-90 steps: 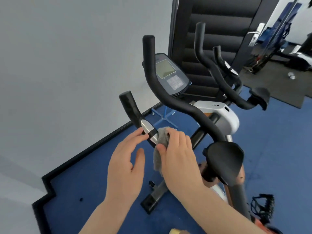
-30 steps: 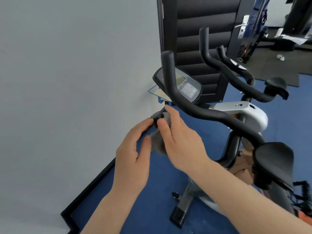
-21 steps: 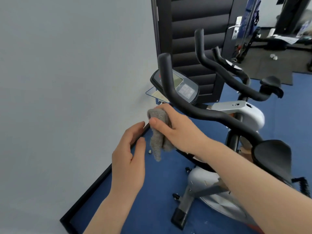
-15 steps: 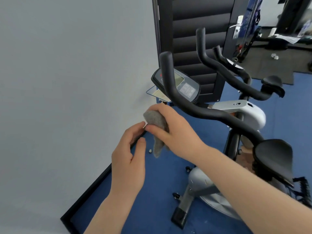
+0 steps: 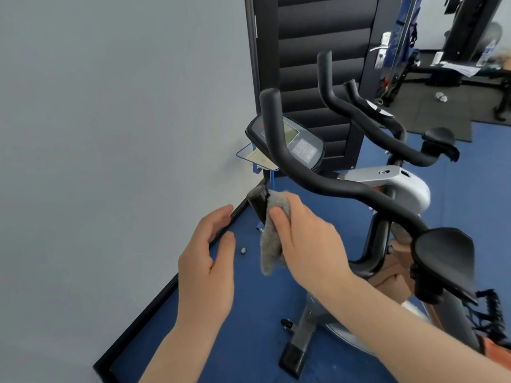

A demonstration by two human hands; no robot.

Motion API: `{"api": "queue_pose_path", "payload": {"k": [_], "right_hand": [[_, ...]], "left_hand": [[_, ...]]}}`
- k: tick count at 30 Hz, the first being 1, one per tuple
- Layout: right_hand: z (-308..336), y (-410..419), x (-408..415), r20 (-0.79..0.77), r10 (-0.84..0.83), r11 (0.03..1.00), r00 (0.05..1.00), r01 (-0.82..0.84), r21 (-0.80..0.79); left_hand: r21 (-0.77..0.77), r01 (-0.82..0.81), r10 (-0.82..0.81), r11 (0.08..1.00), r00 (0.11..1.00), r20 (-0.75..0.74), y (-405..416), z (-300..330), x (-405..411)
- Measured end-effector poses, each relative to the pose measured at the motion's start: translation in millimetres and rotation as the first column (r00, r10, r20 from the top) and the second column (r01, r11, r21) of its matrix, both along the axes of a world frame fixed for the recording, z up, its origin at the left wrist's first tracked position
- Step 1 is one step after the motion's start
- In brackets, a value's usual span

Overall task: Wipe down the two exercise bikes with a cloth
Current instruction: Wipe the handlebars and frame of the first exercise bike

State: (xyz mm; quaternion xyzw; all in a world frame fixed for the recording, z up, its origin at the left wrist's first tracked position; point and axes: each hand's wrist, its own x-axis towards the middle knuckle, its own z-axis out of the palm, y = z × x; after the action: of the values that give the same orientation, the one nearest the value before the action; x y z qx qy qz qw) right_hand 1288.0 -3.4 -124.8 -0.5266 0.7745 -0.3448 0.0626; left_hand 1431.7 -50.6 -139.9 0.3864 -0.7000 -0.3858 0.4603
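At frame centre, the right hand (image 5: 301,239) is gripping the grey cloth (image 5: 272,239), partly hiding the handlebar end (image 5: 257,203); the left hand (image 5: 207,269) is hovering, fingers relaxed.

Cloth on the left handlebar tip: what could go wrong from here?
1. The right hand grips the grey cloth bunched, with a tail hanging below; little of it touches the handlebar tip, so the wipe may miss part of the grip.
2. The left hand hovers open, off the bike, so nothing steadies the bar if the wipe pushes hard.
3. The console sits just above; an upward stroke could press its buttons.
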Motion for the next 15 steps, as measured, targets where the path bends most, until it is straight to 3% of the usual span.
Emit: {"api": "queue_pose_path", "payload": {"k": [4,8,10,12,15], "right_hand": [[3,-16,6,0.007,0.022,1.000,1.000,-0.022,-0.015],[-17,18,8,-0.293,-0.064,0.998,0.954,0.067,0.000],[-29,42,-7,-0.243,-0.053,0.998,0.969,0.044,-0.041],[-35,58,-25,-0.056,-0.048,0.999,0.997,0.048,-0.009],[-37,53,-18,-0.006,-0.216,0.975,0.976,0.216,-0.045]], "left_hand": [[-0.021,0.021,-0.022,1.000,0.999,-0.031,1,0,-13],[-0.184,0.080,-0.078,0.980,0.997,0.016,7,1,-25],[-0.263,0.103,-0.093,0.959,0.994,0.052,6,-4,-27],[-0.290,0.121,-0.105,0.949,0.992,0.072,5,-10,-28],[-0.288,0.146,-0.135,0.946,0.989,0.057,6,-17,-31]]}}
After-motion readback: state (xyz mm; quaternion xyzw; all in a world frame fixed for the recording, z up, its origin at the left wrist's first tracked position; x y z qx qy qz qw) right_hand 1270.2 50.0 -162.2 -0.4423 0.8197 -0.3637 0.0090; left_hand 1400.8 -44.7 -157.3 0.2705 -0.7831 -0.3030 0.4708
